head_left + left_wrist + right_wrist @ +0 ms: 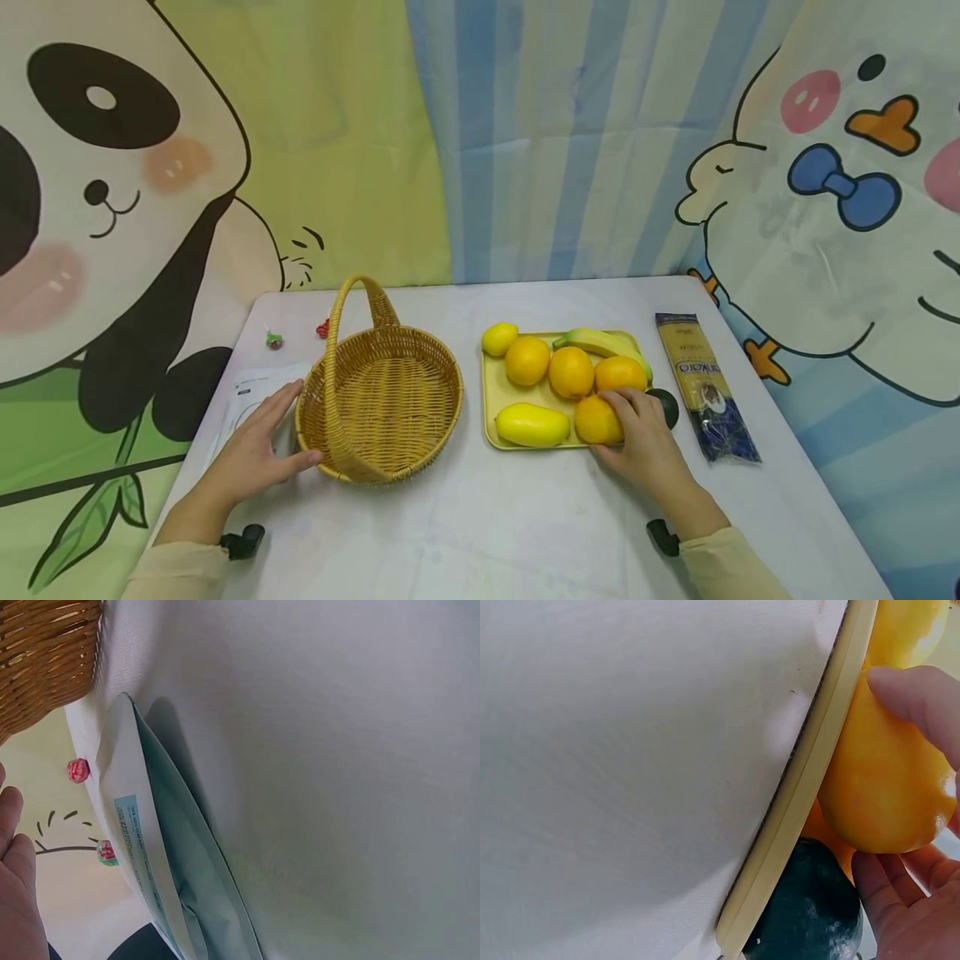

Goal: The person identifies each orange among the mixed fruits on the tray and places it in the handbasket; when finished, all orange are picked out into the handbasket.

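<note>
In the head view, a round wicker basket (397, 392) with a tall arched handle stands left of the middle. My left hand (258, 446) is at its left side, fingers fairly straight and thumb right at the rim. To the right, my right hand (645, 433) grips an orange (597, 419) at the front right corner of a yellow tray (491, 383). The right wrist view shows the thumb on one side of this orange (892, 772) and the fingers on the other. A dark green avocado (806, 907) lies close beside these fingers.
Also on the tray are several more oranges (527, 361), a lemon (499, 339), a banana (596, 340) and a yellow mango-like fruit (532, 425). A pasta packet (705, 387) lies at right. Two wrapped lollipops (273, 340) and a flat white packet (127, 802) are at left.
</note>
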Available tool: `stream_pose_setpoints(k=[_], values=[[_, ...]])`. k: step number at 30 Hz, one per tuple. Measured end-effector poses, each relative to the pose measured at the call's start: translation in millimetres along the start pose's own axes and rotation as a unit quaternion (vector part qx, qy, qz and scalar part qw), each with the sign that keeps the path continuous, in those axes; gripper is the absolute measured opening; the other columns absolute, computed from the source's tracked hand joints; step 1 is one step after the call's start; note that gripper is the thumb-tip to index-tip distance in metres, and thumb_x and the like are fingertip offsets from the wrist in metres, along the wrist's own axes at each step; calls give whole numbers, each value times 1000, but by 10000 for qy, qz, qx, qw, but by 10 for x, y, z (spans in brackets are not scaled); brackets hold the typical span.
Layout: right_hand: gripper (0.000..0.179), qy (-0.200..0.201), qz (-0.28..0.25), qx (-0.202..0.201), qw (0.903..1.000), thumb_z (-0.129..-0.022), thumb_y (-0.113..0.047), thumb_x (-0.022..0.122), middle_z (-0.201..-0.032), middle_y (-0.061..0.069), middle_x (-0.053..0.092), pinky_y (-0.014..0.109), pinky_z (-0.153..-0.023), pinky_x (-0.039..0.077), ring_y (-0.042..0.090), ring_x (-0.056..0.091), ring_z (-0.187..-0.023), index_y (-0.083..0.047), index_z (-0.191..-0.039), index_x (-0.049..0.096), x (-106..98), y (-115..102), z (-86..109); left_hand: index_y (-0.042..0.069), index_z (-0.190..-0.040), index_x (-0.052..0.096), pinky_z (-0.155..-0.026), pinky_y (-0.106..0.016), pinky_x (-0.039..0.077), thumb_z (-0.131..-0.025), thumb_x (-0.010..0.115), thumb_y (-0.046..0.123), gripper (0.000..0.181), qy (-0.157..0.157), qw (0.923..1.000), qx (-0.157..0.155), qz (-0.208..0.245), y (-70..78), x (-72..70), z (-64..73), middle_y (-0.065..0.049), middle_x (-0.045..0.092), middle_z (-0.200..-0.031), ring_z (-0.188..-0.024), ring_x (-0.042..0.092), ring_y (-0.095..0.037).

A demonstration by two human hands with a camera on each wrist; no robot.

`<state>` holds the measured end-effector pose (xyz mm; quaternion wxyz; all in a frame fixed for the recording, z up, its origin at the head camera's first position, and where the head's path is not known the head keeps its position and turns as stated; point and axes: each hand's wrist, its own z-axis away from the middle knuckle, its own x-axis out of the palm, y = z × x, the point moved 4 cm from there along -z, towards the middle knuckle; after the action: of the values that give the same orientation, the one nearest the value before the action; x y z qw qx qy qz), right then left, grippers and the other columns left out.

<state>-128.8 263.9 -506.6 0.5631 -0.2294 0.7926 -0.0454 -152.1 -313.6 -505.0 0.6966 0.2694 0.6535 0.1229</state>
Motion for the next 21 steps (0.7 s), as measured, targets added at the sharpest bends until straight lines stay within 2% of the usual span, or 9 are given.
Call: stream_pose_setpoints(k=[12, 21], values=[[83, 95, -59, 63, 9999, -61, -19, 102, -131, 20, 55, 61, -96, 52, 42, 48, -119, -12, -132, 60, -67, -3, 12, 27, -169, 18, -110, -85, 30, -76, 87, 62, 121, 7, 10000, -43, -31, 24, -6, -5, -20, 27, -172, -153, 29, -54], [87, 209, -179, -52, 9996, -58, -16, 103, -130, 21, 55, 63, -96, 51, 44, 48, -119, -8, -133, 60, -142, -19, -13, 27, -169, 18, -110, -84, 30, -76, 87, 63, 122, -7, 10000, -82, -11, 19, -12, 17, -21, 26, -172, -153, 28, -55]])
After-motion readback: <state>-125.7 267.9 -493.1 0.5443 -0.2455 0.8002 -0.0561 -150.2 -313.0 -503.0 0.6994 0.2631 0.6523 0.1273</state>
